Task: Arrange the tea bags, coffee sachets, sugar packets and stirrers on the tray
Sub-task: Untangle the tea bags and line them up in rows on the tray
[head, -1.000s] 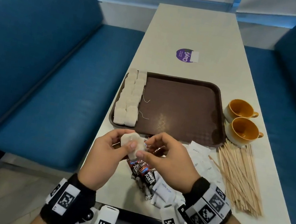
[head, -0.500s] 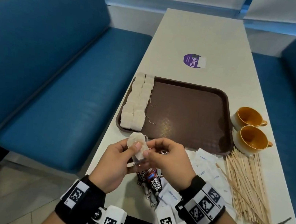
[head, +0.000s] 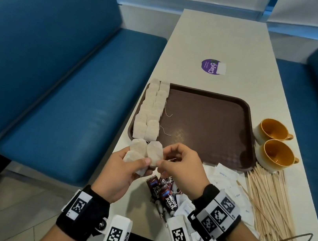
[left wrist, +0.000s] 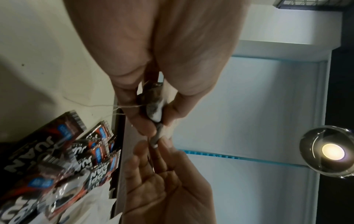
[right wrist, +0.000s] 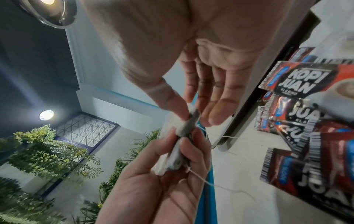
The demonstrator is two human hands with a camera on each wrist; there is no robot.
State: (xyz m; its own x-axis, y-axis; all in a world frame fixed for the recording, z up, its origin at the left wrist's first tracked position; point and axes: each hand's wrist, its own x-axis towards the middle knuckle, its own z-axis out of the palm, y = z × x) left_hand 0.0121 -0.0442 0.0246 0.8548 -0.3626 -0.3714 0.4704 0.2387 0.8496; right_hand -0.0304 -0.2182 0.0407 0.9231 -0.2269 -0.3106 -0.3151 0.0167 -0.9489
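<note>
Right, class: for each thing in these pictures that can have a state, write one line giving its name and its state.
tray: two rows of tea bags along its left edge, rest bare
held tea bags: fanned out, off the tray
left hand: grips held tea bags
right hand: pinches one held tea bag
coffee sachets: heaped on table
stirrers: piled on table
cups: upright, empty

The sugar packets (head: 226, 176) at lower centre of the head view are partly covered by the right hand (head: 182, 169), their print too small to read. The coffee sachets (left wrist: 47, 166) run off the left wrist view's lower left edge (blurred there too).
</note>
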